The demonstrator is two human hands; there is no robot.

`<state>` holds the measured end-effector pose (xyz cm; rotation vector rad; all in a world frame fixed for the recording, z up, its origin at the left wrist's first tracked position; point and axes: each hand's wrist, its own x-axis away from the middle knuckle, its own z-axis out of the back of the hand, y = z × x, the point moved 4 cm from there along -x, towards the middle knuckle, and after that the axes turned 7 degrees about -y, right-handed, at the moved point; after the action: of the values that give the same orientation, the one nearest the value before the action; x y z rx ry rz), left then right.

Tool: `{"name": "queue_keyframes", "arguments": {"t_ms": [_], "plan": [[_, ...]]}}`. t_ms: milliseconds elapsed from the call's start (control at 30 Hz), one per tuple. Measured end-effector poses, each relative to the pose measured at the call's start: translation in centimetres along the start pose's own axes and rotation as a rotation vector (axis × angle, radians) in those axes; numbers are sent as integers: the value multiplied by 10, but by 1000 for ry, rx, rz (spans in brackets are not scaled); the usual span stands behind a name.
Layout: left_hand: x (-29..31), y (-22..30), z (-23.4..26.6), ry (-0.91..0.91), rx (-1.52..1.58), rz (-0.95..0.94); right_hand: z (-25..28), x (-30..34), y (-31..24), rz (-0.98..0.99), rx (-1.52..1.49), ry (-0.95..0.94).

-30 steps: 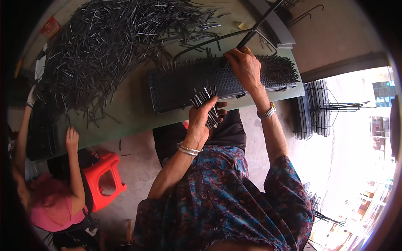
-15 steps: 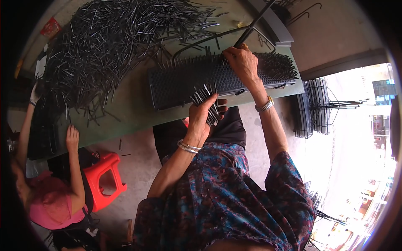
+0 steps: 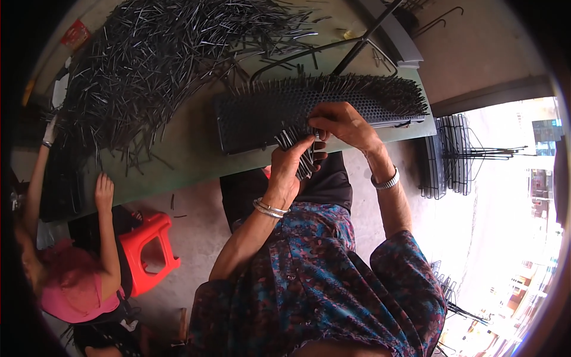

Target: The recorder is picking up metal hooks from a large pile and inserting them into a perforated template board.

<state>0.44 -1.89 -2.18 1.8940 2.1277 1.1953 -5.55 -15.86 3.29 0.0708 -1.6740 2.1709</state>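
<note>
My left hand [image 3: 286, 169] is closed round a bundle of short black rods [image 3: 286, 138], whose ends stick out past the thumb. Bent over the top of that bundle is my right hand [image 3: 342, 125], thumb and fingers pinched together. Whatever lies between its fingertips is too small to make out. Just beyond both hands, a long dark block with a grid of holes [image 3: 250, 122] sits along the table's near edge. Rows of upright black rods [image 3: 392, 92] fill its far side and right end.
A large heap of loose black rods [image 3: 160, 65] covers the table's left part [image 3: 190, 143]. A bent metal frame [image 3: 363, 41] stands behind the block. At left, a person in a pink hat [image 3: 71, 279] sits near a red stool [image 3: 148, 256]. Wire racks [image 3: 455, 154] stand at right.
My right hand has come back from the far side of the perforated block to the bundle in my left hand. My left hand stays nearly where it was.
</note>
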Motion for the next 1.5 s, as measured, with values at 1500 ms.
{"name": "queue_keyframes", "arguments": {"t_ms": [1500], "plan": [[-5,-5,10,15,118,60,43,-21,-12,365,639,730]]}}
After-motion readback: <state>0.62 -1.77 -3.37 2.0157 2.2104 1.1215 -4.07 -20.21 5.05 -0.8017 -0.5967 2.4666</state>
